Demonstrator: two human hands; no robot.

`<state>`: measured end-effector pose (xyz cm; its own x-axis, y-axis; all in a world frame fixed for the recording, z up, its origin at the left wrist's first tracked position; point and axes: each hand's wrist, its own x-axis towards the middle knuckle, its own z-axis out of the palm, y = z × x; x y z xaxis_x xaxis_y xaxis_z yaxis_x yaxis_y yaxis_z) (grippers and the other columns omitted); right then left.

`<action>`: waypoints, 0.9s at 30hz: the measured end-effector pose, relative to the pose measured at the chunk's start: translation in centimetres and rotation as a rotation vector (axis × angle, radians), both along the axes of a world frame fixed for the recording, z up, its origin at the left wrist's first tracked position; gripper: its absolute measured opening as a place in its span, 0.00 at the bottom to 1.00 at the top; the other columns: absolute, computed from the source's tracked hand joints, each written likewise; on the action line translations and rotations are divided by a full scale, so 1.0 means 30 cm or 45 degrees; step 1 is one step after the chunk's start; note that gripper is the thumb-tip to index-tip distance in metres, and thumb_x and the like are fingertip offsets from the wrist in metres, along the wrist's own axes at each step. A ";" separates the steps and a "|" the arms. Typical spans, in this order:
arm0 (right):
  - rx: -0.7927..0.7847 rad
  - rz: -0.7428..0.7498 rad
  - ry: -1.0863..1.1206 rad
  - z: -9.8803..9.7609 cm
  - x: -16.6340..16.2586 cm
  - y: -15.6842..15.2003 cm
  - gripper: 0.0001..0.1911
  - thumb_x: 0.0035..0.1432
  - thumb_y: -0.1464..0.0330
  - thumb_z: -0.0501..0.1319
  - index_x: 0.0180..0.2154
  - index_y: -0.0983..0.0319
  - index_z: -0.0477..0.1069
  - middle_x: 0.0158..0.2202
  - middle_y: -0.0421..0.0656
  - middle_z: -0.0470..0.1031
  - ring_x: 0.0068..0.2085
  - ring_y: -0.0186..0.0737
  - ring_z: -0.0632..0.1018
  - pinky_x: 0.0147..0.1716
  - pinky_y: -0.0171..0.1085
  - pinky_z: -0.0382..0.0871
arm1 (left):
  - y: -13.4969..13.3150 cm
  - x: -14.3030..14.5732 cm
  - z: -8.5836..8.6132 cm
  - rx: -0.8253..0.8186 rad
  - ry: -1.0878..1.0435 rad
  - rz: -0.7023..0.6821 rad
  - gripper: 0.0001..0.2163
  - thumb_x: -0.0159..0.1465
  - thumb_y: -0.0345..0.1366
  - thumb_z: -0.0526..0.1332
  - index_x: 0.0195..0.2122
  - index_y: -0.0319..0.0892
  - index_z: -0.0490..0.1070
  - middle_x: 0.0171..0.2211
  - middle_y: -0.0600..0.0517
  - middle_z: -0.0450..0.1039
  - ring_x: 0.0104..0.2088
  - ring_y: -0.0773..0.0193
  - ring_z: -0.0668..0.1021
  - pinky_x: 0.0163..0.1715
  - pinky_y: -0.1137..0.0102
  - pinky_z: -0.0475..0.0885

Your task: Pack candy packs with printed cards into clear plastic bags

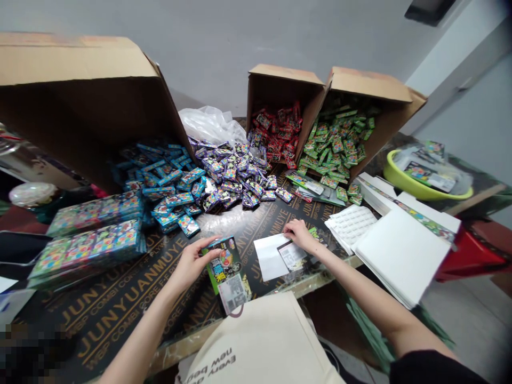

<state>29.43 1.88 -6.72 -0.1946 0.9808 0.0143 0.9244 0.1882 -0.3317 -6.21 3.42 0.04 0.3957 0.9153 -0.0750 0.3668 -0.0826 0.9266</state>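
Note:
My left hand (pixel 200 258) grips a black printed packet (pixel 229 274) by its upper left corner, thumb on the front and fingers behind. The packet has green edges, coloured balls and a pale label panel. My right hand (pixel 300 234) is closed with bent fingers at the upper edge of a white card (pixel 267 257). A second black packet (pixel 295 257) with a similar pale panel overlaps that card, partly under my right hand and wrist. Beyond my hands lie heaps of small blue boxes (pixel 176 200) and purple boxes (pixel 236 173).
Open cartons hold blue, red (pixel 280 130) and green boxes (pixel 336 144). Wrapped multicoloured packs (pixel 88 242) lie left. White label sheets (pixel 352 226), a white card stack (pixel 402 250) and a yellow-green basin (pixel 428 192) are right. The table's front edge (pixel 312 285) runs near my apron.

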 end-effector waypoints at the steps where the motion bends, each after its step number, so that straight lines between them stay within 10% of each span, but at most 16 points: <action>1: 0.024 0.017 -0.027 0.002 -0.004 -0.008 0.06 0.55 0.73 0.56 0.28 0.62 0.69 0.30 0.43 0.72 0.37 0.40 0.68 0.39 0.38 0.51 | 0.000 -0.001 -0.003 0.026 0.010 0.015 0.18 0.54 0.44 0.60 0.44 0.41 0.71 0.44 0.47 0.73 0.44 0.56 0.74 0.43 0.64 0.69; 14: 0.285 -0.070 -0.027 0.031 -0.052 -0.040 0.09 0.59 0.72 0.47 0.36 0.64 0.65 0.31 0.49 0.71 0.33 0.45 0.70 0.36 0.41 0.58 | -0.017 0.043 0.014 0.249 -0.055 0.261 0.10 0.52 0.37 0.62 0.33 0.39 0.76 0.30 0.48 0.74 0.32 0.62 0.75 0.34 0.68 0.69; 18: 0.407 -0.178 0.574 0.143 -0.225 -0.011 0.17 0.55 0.63 0.56 0.46 0.61 0.60 0.46 0.50 0.67 0.45 0.47 0.70 0.42 0.44 0.63 | -0.033 0.050 0.036 0.122 -0.087 0.285 0.10 0.50 0.36 0.64 0.31 0.37 0.75 0.29 0.48 0.76 0.29 0.62 0.76 0.30 0.69 0.70; 22: 0.010 -0.022 1.276 0.243 -0.444 -0.009 0.20 0.53 0.63 0.59 0.47 0.57 0.58 0.38 0.43 0.72 0.38 0.39 0.74 0.37 0.40 0.69 | -0.051 0.053 0.049 0.144 -0.086 0.276 0.09 0.49 0.37 0.64 0.30 0.37 0.75 0.27 0.48 0.76 0.28 0.62 0.76 0.29 0.69 0.70; 27: -0.121 0.006 1.495 0.284 -0.546 -0.020 0.15 0.49 0.66 0.62 0.40 0.59 0.64 0.27 0.39 0.72 0.29 0.36 0.74 0.31 0.36 0.69 | -0.070 0.047 0.065 0.241 -0.066 0.259 0.08 0.51 0.38 0.64 0.28 0.38 0.74 0.27 0.49 0.75 0.29 0.62 0.76 0.30 0.70 0.69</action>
